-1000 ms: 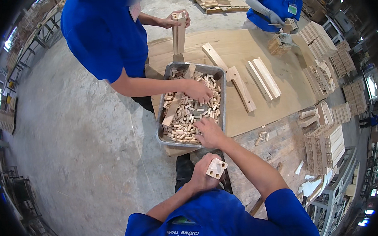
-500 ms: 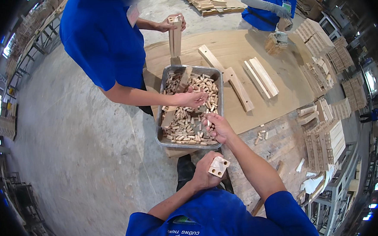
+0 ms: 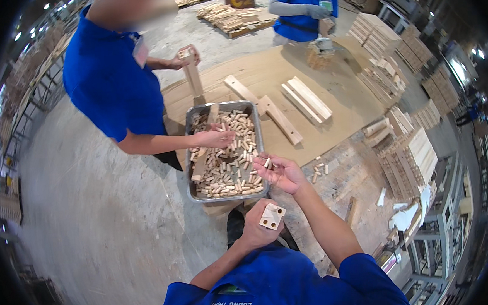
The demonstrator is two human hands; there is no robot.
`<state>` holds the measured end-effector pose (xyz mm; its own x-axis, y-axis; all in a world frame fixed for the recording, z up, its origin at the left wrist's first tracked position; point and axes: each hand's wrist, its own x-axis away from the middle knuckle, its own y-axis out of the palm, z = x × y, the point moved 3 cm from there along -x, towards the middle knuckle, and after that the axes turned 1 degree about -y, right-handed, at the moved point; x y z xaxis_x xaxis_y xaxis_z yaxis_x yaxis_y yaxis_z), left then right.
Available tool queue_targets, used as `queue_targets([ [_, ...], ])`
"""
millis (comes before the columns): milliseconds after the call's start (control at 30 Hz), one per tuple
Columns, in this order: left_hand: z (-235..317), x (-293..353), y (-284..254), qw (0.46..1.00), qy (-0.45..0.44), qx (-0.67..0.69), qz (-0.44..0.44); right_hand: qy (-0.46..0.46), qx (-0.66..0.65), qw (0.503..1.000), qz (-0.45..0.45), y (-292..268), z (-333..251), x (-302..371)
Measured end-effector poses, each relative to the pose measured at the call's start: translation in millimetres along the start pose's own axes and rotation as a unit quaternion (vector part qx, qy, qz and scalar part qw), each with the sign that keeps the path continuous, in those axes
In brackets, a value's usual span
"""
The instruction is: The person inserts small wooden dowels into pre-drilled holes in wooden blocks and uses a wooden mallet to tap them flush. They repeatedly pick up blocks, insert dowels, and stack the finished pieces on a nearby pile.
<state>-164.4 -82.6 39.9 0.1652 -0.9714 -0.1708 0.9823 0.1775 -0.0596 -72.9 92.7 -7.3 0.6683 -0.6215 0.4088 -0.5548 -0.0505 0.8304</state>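
My left hand (image 3: 253,227) is wrapped round a pale wooden post (image 3: 270,209), its drilled end with several round holes facing up. Most of the post's length is hidden below my fist. Beside the tray's right corner, my right hand (image 3: 285,176) is turned palm up, fingers curled round a small wooden dowel (image 3: 267,163). Whether more dowels lie in it is hard to tell. The grey metal tray (image 3: 258,130) holds a heap of short dowels (image 3: 223,179) and a few wooden strips. A co-worker's hand (image 3: 216,138) reaches over the heap.
The co-worker's other hand (image 3: 188,55) holds an upright wooden post (image 3: 193,80). Wooden pieces (image 3: 307,100) lie on the cardboard-covered table (image 3: 332,133), with loose dowels (image 3: 319,169) near my right forearm. Stacked wood (image 3: 409,164) stands at right. Another gloved person (image 3: 302,12) works at the far side.
My right hand has turned from reaching at the tray's edge to palm up, with the dowel in its fingers. The view has shifted slightly. My left hand keeps its grip on the post.
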Motion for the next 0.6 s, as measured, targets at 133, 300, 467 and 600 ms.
queue_targets([
  [133, 4.4, -9.9, 23.2, 0.998, 0.051, 0.004, -0.039, -0.096, 0.189, 0.977, 0.002, -13.7, -40.2, 76.9],
  [300, 7.9, -22.0, 73.9, 0.990, 0.070, 0.047, -0.113, -0.178, 0.309, 0.925, 0.131, -15.4, -73.2, 201.6],
  [467, -6.6, -16.2, 137.0, 0.969, 0.059, 0.107, -0.214, -0.250, 0.170, 0.941, 0.151, -39.5, -59.8, 304.8],
  [600, -7.4, -5.4, 170.6, 0.964, 0.054, 0.076, -0.250, -0.242, 0.128, 0.946, 0.171, -42.4, -40.2, 348.4],
])
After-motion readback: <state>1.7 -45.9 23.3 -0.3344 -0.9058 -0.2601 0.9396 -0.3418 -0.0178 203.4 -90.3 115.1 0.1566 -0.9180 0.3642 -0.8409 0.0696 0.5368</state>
